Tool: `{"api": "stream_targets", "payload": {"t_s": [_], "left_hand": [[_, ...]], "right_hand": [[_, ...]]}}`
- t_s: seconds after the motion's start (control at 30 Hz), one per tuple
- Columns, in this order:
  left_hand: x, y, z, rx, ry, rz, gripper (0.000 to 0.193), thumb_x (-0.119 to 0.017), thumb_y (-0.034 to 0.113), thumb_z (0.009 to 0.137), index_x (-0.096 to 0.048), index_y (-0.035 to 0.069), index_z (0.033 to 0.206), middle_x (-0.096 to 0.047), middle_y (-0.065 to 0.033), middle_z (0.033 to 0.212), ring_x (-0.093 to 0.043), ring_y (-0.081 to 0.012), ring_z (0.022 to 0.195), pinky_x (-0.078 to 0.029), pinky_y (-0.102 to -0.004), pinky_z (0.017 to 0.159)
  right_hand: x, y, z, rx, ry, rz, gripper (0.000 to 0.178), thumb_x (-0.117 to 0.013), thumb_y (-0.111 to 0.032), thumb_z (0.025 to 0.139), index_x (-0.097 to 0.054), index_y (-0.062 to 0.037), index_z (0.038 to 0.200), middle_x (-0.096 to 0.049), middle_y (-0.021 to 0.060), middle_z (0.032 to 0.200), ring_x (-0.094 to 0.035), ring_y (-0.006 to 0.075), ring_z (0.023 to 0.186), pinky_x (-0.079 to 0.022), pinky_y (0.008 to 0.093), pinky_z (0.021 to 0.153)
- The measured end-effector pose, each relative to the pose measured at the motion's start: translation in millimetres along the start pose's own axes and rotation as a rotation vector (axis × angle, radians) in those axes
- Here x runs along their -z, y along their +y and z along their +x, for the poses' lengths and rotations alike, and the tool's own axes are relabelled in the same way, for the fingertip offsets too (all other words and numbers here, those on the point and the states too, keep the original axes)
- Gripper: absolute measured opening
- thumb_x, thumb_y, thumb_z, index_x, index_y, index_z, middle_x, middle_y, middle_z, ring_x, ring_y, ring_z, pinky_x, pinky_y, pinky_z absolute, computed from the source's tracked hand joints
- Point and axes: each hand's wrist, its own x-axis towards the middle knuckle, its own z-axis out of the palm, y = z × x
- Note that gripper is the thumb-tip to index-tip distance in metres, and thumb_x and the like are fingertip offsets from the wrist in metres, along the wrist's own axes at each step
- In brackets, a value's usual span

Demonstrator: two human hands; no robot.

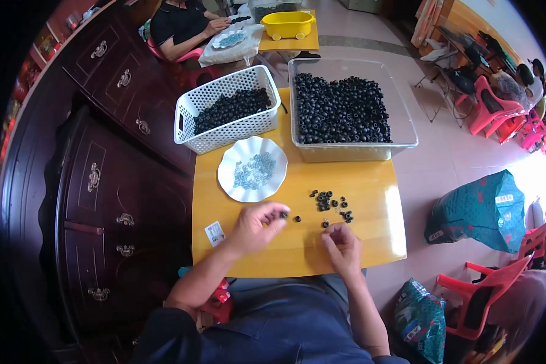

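My left hand (256, 228) is raised over the wooden table (358, 176), its thumb and forefinger pinching a small black ring-shaped part (283, 215). Just right of it, another such part lies alone on the wood. My right hand (344, 247) is closed by the table's near side, fingertips together; whatever is in them is hidden. At its fingertips sits one black part (326, 224). Beyond that hand is a loose group of black ring parts (324, 199). A white scalloped plate (227, 164) with many small clear pieces (255, 171) stands past my left hand.
A clear plastic bin (400, 115) and a white perforated basket (227, 133), both holding black parts, stand at the table's far side. A label card (214, 233) lies at left. Dark drawers (97, 182) flank the left; green bags (479, 212) and red chairs (485, 297) the right. Another person sits beyond.
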Motion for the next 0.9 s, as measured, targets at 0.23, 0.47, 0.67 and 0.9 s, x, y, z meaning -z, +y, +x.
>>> {"api": "stream_targets", "payload": {"t_s": [0.23,0.47,0.67,0.9], "left_hand": [[105,-26,88,-0.079,0.347,0.405,0.024,-0.067,0.002,0.09,-0.072,0.001,0.113,-0.069,-0.0004,0.082,-0.061,-0.0064,0.071,-0.051,-0.0261,0.064],[160,-17,150,-0.239,0.574,0.707,0.025,-0.068,0.008,0.092,-0.072,0.0,0.115,-0.074,-0.0104,0.086,-0.07,-0.0182,0.072,-0.055,-0.0323,0.068],[65,-3,87,-0.23,0.282,0.423,0.017,-0.069,0.006,0.093,-0.073,0.001,0.109,-0.075,-0.0122,0.091,-0.069,-0.0155,0.072,-0.054,-0.0303,0.065],[-44,-21,11,-0.263,0.022,0.301,0.017,-0.072,0.002,0.089,-0.073,0.0,0.105,-0.07,-0.0097,0.084,-0.065,-0.0169,0.066,-0.052,-0.0301,0.061]], "right_hand": [[3,-24,19,0.28,0.15,-0.667,0.027,-0.076,-0.023,0.09,-0.066,-0.0049,0.107,-0.068,0.0142,0.092,-0.069,0.0319,0.079,-0.057,0.0395,0.07],[-11,4,33,0.225,0.161,-0.79,0.022,-0.074,-0.026,0.091,-0.062,-0.0076,0.098,-0.066,0.0133,0.091,-0.069,0.0338,0.083,-0.056,0.043,0.071],[-14,15,32,0.275,0.194,-0.801,0.018,-0.073,-0.022,0.091,-0.062,-0.0079,0.092,-0.065,0.0128,0.086,-0.068,0.0338,0.077,-0.055,0.0434,0.067],[-9,19,29,0.308,0.132,-0.764,0.017,-0.07,-0.021,0.089,-0.058,-0.0092,0.088,-0.063,0.015,0.084,-0.066,0.0361,0.077,-0.053,0.0473,0.063]]}}
